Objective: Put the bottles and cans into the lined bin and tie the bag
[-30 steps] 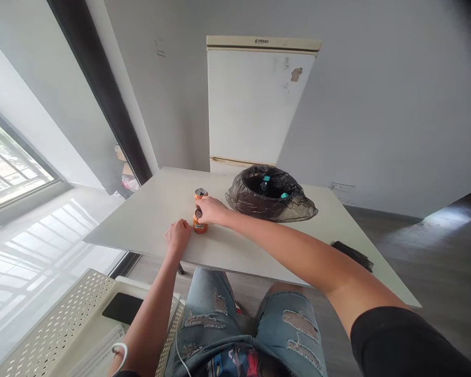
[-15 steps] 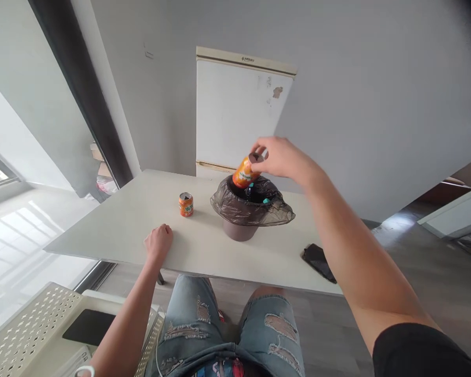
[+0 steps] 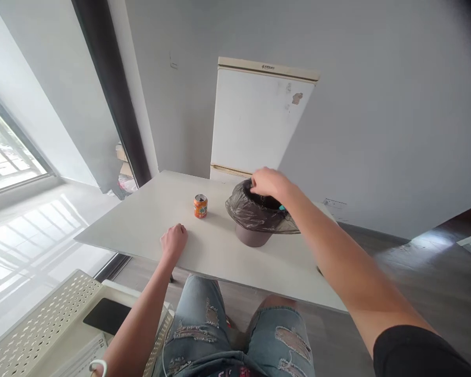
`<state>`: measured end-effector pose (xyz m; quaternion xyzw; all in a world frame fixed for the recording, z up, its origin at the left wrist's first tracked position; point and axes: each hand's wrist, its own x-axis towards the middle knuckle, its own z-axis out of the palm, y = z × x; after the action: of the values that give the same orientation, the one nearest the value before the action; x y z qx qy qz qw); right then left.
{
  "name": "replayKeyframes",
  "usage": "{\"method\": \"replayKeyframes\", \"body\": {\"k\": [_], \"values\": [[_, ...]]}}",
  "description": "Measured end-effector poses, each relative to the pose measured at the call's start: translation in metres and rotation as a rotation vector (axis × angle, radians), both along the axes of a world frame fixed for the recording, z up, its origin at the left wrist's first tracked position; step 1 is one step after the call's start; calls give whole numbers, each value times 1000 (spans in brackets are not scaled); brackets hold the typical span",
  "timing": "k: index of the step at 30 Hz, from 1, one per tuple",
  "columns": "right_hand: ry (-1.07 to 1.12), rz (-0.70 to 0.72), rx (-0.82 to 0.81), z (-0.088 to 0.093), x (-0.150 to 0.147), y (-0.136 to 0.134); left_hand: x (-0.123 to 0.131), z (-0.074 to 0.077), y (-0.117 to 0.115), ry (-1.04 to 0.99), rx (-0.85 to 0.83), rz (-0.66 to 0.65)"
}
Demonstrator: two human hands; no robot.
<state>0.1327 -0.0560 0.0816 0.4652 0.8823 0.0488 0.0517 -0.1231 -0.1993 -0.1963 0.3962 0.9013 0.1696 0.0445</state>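
Note:
My right hand (image 3: 270, 182) is over the mouth of a small bin (image 3: 253, 236), its fingers bent downward and loosely apart. No can shows in it, though its fingertips are partly hidden. A dark, see-through bin bag (image 3: 251, 212) lines the bin and hangs over its rim. Inside the mouth a teal bottle cap (image 3: 282, 208) is partly visible beside my wrist. My left hand (image 3: 174, 241) rests on the table as a closed fist with nothing in it. An orange drink can (image 3: 200, 206) stands upright on the table beyond that fist.
The white table (image 3: 141, 220) stretches in front of my knees. Behind it stands a white refrigerator (image 3: 255, 115) against the grey wall. At lower left, a perforated cream tray (image 3: 63, 309) holds a black flat object (image 3: 107, 315). A dark object's edge peeks out behind my right forearm.
The orange can that my right hand held over the bin is out of sight now. That hand has moved lower over the bin mouth. My view has shifted slightly left; my left fist stays put.

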Motion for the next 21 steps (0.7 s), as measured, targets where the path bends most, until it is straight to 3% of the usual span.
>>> {"method": "replayKeyframes", "body": {"k": [3, 4, 7, 11, 16, 21], "values": [[309, 133, 233, -18, -41, -32, -1, -3, 2, -3, 1, 7], [369, 189, 220, -29, -58, -42, -2, -4, 2, -6, 1, 9], [333, 307, -80, -69, -111, -63, -3, -6, 3, -6, 7, 12], [354, 236, -135, -107, -159, -55, -5, -7, 3, 0, 6, 13], [355, 139, -200, -122, -177, -31, -8, -9, 5, 3, 6, 3], [361, 152, -213, -130, -173, -34, -11, -13, 7, 12, 20, 11]]}}
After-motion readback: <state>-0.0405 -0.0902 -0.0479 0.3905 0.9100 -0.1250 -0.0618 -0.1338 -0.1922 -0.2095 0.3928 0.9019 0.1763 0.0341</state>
